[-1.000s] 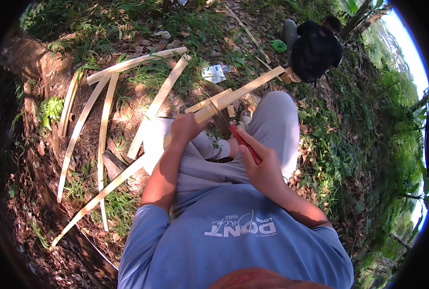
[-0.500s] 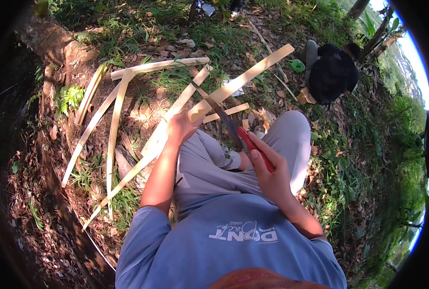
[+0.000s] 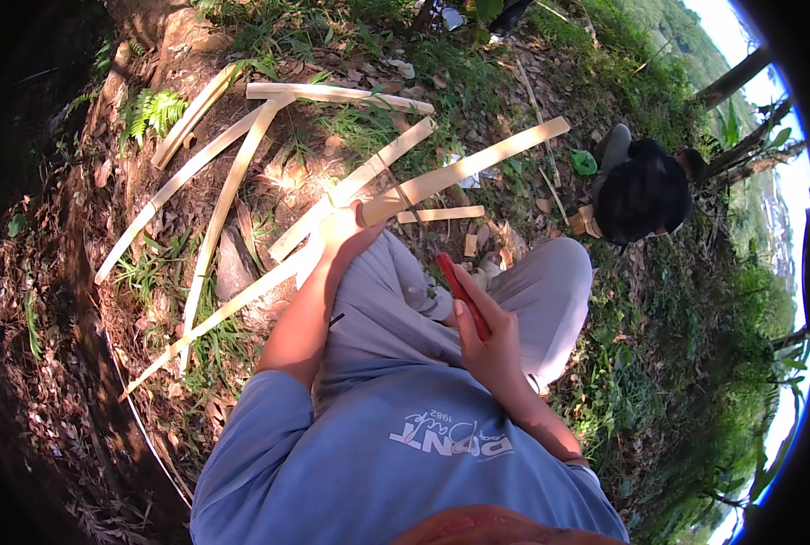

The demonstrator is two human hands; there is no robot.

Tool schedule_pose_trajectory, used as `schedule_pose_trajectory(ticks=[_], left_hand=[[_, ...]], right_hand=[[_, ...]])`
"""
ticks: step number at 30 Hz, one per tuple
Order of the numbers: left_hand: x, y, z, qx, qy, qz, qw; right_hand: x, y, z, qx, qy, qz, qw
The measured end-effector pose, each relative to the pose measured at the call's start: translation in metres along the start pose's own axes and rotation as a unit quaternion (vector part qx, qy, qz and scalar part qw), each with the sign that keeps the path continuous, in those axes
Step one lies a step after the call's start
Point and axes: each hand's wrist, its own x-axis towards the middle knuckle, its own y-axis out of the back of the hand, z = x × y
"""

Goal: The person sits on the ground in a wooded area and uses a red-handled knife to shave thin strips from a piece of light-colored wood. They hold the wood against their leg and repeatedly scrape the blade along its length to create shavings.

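Observation:
My left hand (image 3: 346, 232) is closed around the near end of a pale wooden plank (image 3: 482, 162), beside my bent left knee. The plank slants up to the right. In my right hand (image 3: 494, 350) is a handsaw with a red handle (image 3: 463, 295), gripped above my lap. Its thin dark blade, blurred, lies across the plank just right of my left hand. A narrow wooden strip (image 3: 218, 320) runs down-left from under my left forearm; my hand hides whether it joins the plank. Another pale plank (image 3: 382, 163) lies behind my left hand.
Several long wooden strips (image 3: 228, 204) lie on leafy ground at the left, near a fern (image 3: 158, 111). A short strip (image 3: 441, 214) and a small block (image 3: 470, 244) lie beyond my legs. A person in dark clothes (image 3: 646, 191) sits at the right, near a green item (image 3: 584, 162).
The whole view has turned and shifted, so the planks and the seated person appear moved. The saw blade stands steeper in the picture, still across the plank. Both hands keep their holds.

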Motion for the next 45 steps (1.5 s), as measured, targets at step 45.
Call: schedule_pose_trajectory(ticks=[45], left_hand=[[0.017, -0.025, -0.027, -0.052, 0.001, 0.080, 0.995]], right_hand=[[0.045, -0.036, -0.019, -0.082, 0.052, -0.010, 0.995]])
